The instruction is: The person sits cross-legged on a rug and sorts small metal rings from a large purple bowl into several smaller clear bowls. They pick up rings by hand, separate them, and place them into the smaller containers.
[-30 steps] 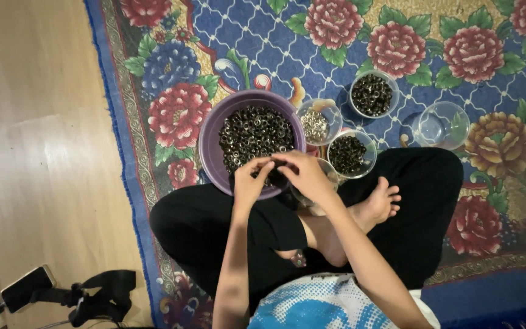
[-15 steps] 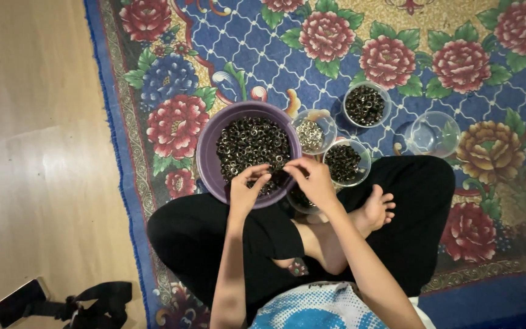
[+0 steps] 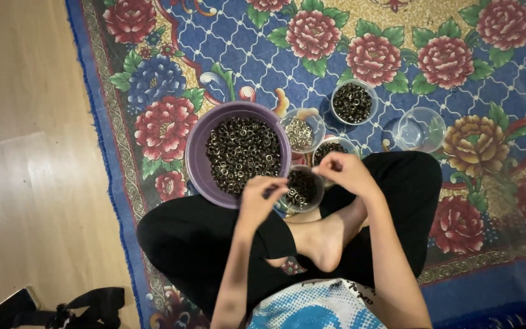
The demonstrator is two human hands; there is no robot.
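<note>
Both hands have lifted off the purple bowl [image 3: 197, 159] of rings; left hand [image 3: 259, 198] and right hand [image 3: 343, 172] pinch narrowly, contents unclear, over a small cup [image 3: 302, 189] of rings near the rug's [image 3: 506, 122] left edge.

A purple bowl [image 3: 197, 146] is seen on a blue rug [image 3: 263, 55] patterned with red flowers; black trousers [image 3: 184, 237] are worn.

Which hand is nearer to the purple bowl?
The left hand. It is at the near rim of the purple bowl, seeming to overlap it. The right hand is farther right, beyond the small cups.
</note>
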